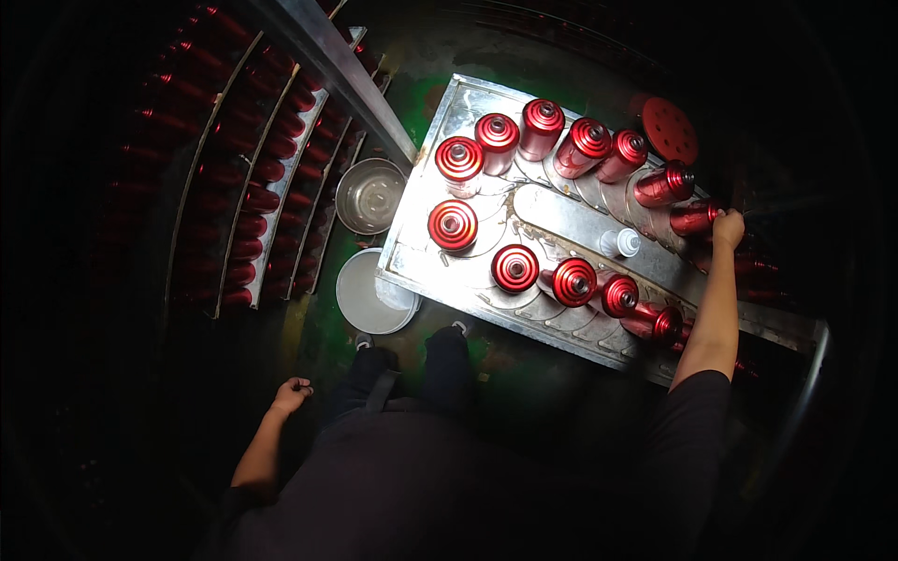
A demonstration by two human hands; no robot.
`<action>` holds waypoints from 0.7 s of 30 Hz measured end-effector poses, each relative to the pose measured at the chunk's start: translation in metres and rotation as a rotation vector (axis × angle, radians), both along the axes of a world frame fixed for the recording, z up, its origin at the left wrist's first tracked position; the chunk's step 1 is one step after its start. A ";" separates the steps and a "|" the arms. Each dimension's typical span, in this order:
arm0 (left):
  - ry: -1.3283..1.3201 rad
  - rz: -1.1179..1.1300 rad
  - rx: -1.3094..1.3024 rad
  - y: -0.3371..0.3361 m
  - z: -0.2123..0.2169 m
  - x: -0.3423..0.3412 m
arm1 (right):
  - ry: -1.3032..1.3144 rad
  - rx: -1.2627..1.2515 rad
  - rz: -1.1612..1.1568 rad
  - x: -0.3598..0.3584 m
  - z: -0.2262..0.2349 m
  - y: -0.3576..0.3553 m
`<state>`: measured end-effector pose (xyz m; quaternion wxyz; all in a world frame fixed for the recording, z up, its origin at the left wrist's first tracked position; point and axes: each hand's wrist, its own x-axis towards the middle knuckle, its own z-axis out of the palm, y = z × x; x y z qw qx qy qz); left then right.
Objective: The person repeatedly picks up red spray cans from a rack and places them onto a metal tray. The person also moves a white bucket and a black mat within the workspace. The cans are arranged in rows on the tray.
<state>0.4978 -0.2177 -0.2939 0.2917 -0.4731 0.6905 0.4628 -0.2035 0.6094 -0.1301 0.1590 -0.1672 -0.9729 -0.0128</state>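
Observation:
My right hand [730,227] reaches over the far right of the metal table and is closed round the neck end of a glossy red bottle [690,220]. Shadow partly hides its fingertips. Beside it on the same side stands another red bottle [664,185]. Several more shiny red bottles with stepped shoulders, such as a front one [514,268] and a left one [452,226], form a loop on overlapping plates. Low at the left, my left hand [293,395] hangs away from the table with curled fingers; nothing shows in it.
A white bottle-shaped piece [620,243] sits on the table's [412,245] central strip. A slanting metal post [341,75] rises at its left corner. Left of the table are a metal pot [371,196], a pale round tub [369,297] and racks of red bottles [267,201]. A perforated red disc [670,131] lies beyond.

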 end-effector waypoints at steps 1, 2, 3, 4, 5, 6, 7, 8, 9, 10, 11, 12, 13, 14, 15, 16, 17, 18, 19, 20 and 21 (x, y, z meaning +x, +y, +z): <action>-0.024 -0.011 -0.007 0.003 0.002 -0.002 | -0.066 -0.050 -0.006 -0.004 0.007 -0.005; 0.001 0.004 0.009 0.003 -0.002 0.001 | -0.114 -0.059 -0.008 -0.007 0.016 -0.012; 0.027 0.014 0.026 0.003 -0.007 0.005 | -0.161 -0.065 -0.015 -0.008 0.025 -0.020; 0.013 0.013 0.010 -0.002 -0.005 0.001 | -0.151 -0.021 -0.011 0.000 0.029 -0.025; -0.001 0.020 0.002 -0.003 -0.004 0.002 | -0.139 0.030 0.001 0.006 0.033 -0.039; 0.027 0.026 0.008 -0.004 -0.010 0.006 | -0.088 -0.023 0.048 0.012 0.044 -0.050; 0.055 0.028 0.014 -0.006 -0.017 0.009 | -0.064 -0.056 0.114 0.019 0.055 -0.060; 0.090 0.017 0.022 -0.010 -0.023 0.009 | 0.022 -0.166 0.204 0.034 0.068 -0.067; 0.098 0.007 0.040 -0.012 -0.026 0.009 | 0.105 -0.277 0.297 0.050 0.078 -0.077; 0.105 -0.006 0.057 -0.015 -0.028 0.010 | 0.122 -0.399 0.338 0.069 0.089 -0.086; 0.113 -0.024 0.065 -0.019 -0.027 0.007 | 0.142 -0.529 0.374 0.101 0.104 -0.111; 0.124 -0.001 0.064 -0.018 -0.029 0.016 | 0.141 -0.662 0.438 0.122 0.118 -0.157; 0.140 0.009 0.068 -0.021 -0.034 0.018 | 0.107 -0.751 0.517 0.150 0.134 -0.201; 0.155 0.011 0.079 -0.025 -0.040 0.020 | 0.072 -0.833 0.587 0.187 0.151 -0.248; 0.157 -0.008 0.099 -0.032 -0.045 0.021 | 0.041 -0.914 0.649 0.226 0.162 -0.291; 0.159 -0.031 0.117 -0.040 -0.049 0.021 | -0.021 -0.889 0.731 0.265 0.165 -0.331; 0.158 -0.039 0.117 -0.045 -0.049 0.030 | -0.088 -0.881 0.827 0.296 0.159 -0.368; 0.153 -0.057 0.122 -0.051 -0.053 0.039 | -0.212 -0.935 0.856 0.328 0.154 -0.404; 0.146 -0.095 0.130 -0.060 -0.060 0.042 | -0.327 -0.988 0.862 0.360 0.138 -0.431; 0.146 -0.139 0.129 -0.072 -0.067 0.044 | -0.381 -0.964 0.887 0.388 0.110 -0.454; 0.175 -0.136 0.151 -0.083 -0.075 0.051 | -0.478 -0.976 0.861 0.413 0.080 -0.479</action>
